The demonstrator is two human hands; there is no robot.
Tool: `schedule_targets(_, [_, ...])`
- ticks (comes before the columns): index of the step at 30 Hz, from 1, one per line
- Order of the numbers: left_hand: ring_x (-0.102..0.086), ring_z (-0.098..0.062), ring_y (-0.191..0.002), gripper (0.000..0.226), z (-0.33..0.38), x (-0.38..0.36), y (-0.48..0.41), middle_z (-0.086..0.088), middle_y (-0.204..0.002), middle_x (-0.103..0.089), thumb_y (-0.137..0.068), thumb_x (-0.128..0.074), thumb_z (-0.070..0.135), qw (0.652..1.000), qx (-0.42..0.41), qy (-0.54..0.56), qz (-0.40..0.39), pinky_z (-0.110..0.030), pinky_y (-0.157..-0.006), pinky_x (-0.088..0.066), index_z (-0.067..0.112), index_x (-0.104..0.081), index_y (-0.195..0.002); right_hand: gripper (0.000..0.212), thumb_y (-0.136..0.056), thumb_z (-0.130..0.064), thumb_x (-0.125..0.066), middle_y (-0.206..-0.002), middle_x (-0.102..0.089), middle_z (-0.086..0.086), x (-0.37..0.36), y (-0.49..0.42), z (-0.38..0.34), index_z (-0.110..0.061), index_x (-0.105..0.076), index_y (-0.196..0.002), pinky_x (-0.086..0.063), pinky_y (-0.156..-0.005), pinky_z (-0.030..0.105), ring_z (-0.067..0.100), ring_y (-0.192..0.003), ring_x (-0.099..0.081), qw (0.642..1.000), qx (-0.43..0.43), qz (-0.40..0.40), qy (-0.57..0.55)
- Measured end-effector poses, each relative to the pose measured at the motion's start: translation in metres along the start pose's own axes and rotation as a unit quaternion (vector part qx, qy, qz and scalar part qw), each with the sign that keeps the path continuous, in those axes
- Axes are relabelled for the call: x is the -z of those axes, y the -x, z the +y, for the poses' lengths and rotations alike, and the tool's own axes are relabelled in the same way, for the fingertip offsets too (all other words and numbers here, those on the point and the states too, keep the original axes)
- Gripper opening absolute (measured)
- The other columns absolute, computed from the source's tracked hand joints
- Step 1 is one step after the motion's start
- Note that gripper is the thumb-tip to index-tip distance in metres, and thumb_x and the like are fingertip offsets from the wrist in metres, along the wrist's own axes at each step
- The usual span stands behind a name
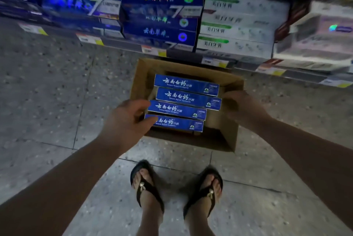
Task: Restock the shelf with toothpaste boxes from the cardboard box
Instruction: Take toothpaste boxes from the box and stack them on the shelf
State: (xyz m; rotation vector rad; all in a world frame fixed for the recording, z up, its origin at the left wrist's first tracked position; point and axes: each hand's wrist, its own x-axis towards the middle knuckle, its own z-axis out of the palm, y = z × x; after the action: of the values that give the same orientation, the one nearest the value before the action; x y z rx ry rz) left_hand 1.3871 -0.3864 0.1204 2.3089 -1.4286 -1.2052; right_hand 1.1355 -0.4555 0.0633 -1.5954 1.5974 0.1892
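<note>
An open brown cardboard box [227,136] stands on the floor below the shelf. Over its opening I hold several blue toothpaste boxes [183,102] side by side, white lettering facing up. My left hand [128,121] presses against their left ends, thumb on the third box and a finger on the nearest one. My right hand [242,105] presses against their right ends. The shelf [158,16] above holds stacked dark blue toothpaste boxes, with white and green ones [236,23] to their right.
Price tags [152,50] run along the shelf's front edge. Pale boxes [321,31] fill the shelf at the far right. My two feet in black sandals [175,186] stand on the speckled grey tile floor just behind the cardboard box.
</note>
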Motion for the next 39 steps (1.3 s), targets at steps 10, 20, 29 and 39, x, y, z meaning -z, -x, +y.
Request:
schedule_targets(10, [-0.057,-0.011,-0.094,0.037,-0.066,-0.094,-0.062,-0.001,-0.107,-0.060,-0.078,-0.069,0.023,0.999,0.014,0.040,-0.003,-0.017,-0.073,-0.043,0.023,-0.061,-0.114,0.064,-0.072,-0.031,-0.072,-0.140,-0.036,0.004,-0.091,-0.090,0.072,-0.021,-0.042,-0.128,-0.034,-0.106,0.040,0.025,-0.131,-0.034,0.999,-0.004,0.048,-0.004])
schedule_targets(20, [-0.055,-0.007,-0.094,0.037,-0.077,-0.107,-0.086,0.003,-0.104,-0.058,-0.080,-0.067,0.024,1.000,0.010,0.006,-0.013,-0.006,-0.060,-0.036,0.022,-0.059,-0.117,0.073,-0.076,-0.043,-0.065,-0.143,-0.034,0.002,-0.128,-0.101,0.085,-0.026,-0.029,-0.137,-0.030,-0.107,0.044,0.026,-0.130,-0.033,0.978,0.044,0.137,0.150])
schedule_targets(29, [-0.057,-0.010,-0.097,0.037,-0.077,-0.100,-0.116,0.006,-0.105,-0.059,-0.082,-0.065,0.019,0.999,-0.004,0.024,0.025,-0.023,-0.080,-0.042,0.019,-0.058,-0.119,0.062,-0.079,-0.029,-0.066,-0.139,-0.044,0.002,-0.121,-0.102,0.085,-0.020,-0.038,-0.133,-0.034,-0.103,0.036,0.022,-0.131,-0.033,0.994,0.057,0.089,0.019])
schedule_targets(39, [-0.033,-0.032,-0.130,0.063,-0.068,-0.103,-0.152,-0.006,-0.143,-0.039,-0.079,-0.066,0.030,0.979,-0.068,-0.190,0.032,-0.046,-0.106,-0.033,0.023,-0.039,-0.136,0.054,-0.065,-0.009,-0.078,-0.109,-0.061,0.014,-0.068,-0.028,0.113,-0.007,-0.056,-0.114,-0.040,-0.076,0.031,0.033,-0.102,-0.055,0.985,0.071,0.153,0.019])
